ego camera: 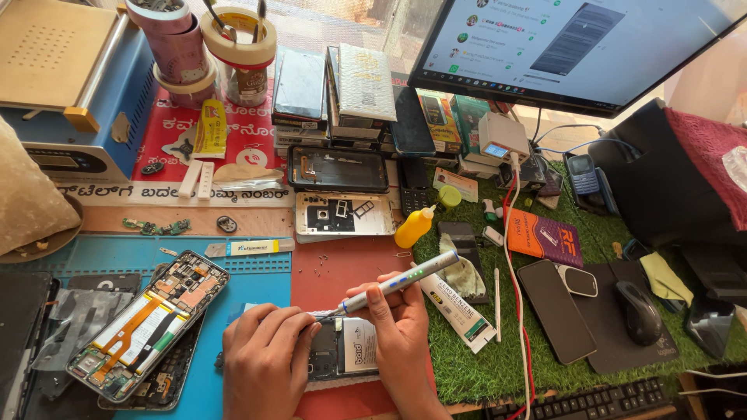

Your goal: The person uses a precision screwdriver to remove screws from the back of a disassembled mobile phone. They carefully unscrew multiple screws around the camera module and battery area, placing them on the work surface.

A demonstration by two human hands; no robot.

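Pinching electric screwdriver (389, 285) in our R hand (401, 330), tip down on opened phone (346, 350) right of blue mat (241, 288); L hand (264, 358) pressing phone steady. We'd keep bit vertical, light pressure.

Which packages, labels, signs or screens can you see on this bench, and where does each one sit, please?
Monitor: top right, tilted, lit pale chat window.
Red sheet: back left under tape rolls, white lettering.
Yellow sachet: on that sheet, slim.
White tube box: on green turf, beside right hand.
Purple-orange booklet: right of the white cable.
Battery label: white, on opened phone between the hands; left hand steadies it.
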